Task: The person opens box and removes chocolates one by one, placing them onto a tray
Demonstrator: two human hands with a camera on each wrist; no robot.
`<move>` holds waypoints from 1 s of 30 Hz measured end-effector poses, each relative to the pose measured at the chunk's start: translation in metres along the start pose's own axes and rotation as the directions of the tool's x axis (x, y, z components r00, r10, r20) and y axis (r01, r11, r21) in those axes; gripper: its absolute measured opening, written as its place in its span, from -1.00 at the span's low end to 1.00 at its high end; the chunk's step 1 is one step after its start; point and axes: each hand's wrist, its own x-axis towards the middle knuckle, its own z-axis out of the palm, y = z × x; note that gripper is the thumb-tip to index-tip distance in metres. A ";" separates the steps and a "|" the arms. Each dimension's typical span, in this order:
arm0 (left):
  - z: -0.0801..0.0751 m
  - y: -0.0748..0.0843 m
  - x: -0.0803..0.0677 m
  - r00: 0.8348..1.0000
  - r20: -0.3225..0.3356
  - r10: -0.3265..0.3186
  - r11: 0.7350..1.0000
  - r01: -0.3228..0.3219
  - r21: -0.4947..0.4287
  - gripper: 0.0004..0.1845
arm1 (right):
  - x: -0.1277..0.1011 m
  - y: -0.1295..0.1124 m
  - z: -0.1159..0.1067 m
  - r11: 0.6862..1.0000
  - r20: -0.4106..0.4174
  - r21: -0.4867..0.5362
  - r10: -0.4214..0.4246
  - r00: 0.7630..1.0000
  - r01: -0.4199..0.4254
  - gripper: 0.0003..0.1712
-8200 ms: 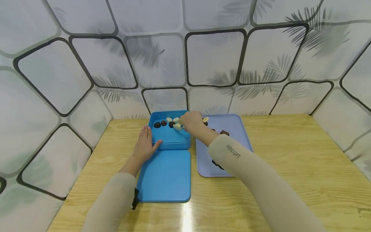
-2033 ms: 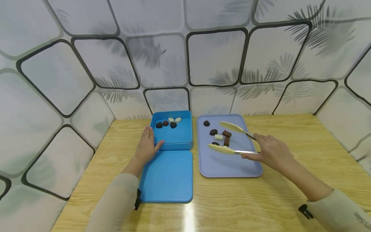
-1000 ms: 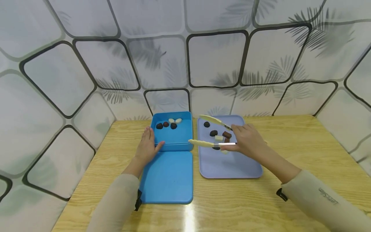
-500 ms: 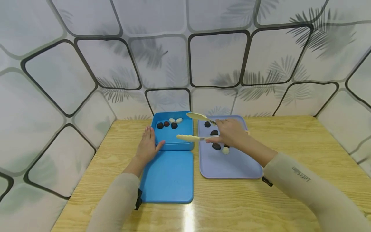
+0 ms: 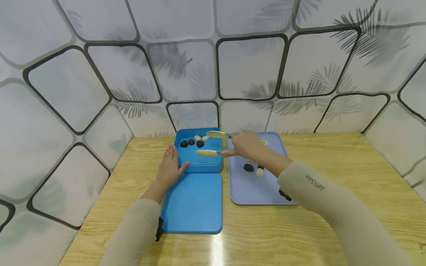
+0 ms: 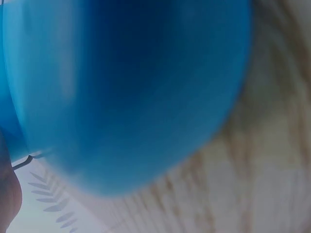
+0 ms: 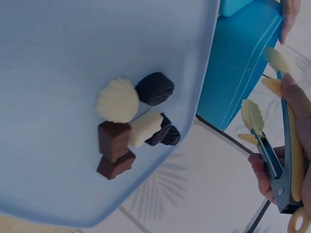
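My right hand (image 5: 247, 144) grips cream-tipped metal tongs (image 5: 207, 153), with their tips apart over the blue box (image 5: 199, 168) and nothing between them. Inside the box lie a few dark chocolates (image 5: 184, 144) and white chocolates (image 5: 198, 137), grouped toward the back. Fingers straight, my left hand (image 5: 169, 168) rests against the box's left side, its thumb at the front edge. On the lavender tray (image 5: 256, 192), partly hidden by my right arm, sits a small group of chocolates. The right wrist view shows a ridged white chocolate (image 7: 117, 100) there, beside dark and brown pieces.
A flat blue lid (image 5: 193, 203) lies directly in front of the box. Box, lid and tray share a wooden table (image 5: 332, 177), backed by a patterned cloth (image 5: 247, 68). The left wrist view is filled mostly by a blurred blue surface (image 6: 146, 97).
From over the tray, my right hand has carried the spread tongs left to above the box. My left hand has stayed at the box, whose visible chocolates look the same.
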 end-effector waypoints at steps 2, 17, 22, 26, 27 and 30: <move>0.001 -0.001 0.000 1.000 0.001 -0.001 1.000 0.001 0.004 -0.08 | 0.006 -0.005 -0.001 1.000 0.033 0.003 -0.010 0.999 0.009 -0.31; 0.000 -0.002 -0.002 1.000 -0.013 0.004 1.000 -0.003 0.003 -0.08 | 0.036 -0.030 0.001 0.999 0.137 -0.028 0.028 0.990 -0.024 -0.50; -0.001 -0.003 -0.001 1.000 -0.012 0.003 1.000 -0.003 0.012 -0.04 | 0.044 -0.034 -0.004 0.999 0.137 -0.006 0.042 0.990 -0.041 -0.56; 0.000 -0.003 0.000 1.000 -0.004 0.003 1.000 -0.002 0.013 -0.05 | 0.050 -0.036 -0.003 0.998 0.147 0.007 0.055 0.988 -0.056 -0.60; 0.000 -0.003 0.000 1.000 0.001 0.001 1.000 -0.001 0.018 -0.06 | 0.051 -0.036 -0.002 0.998 0.152 0.010 0.059 0.987 -0.061 -0.60; 0.002 -0.003 0.001 1.000 0.004 0.002 1.000 -0.002 0.021 -0.05 | 0.053 -0.035 0.002 0.997 0.167 0.018 0.068 0.984 -0.072 -0.61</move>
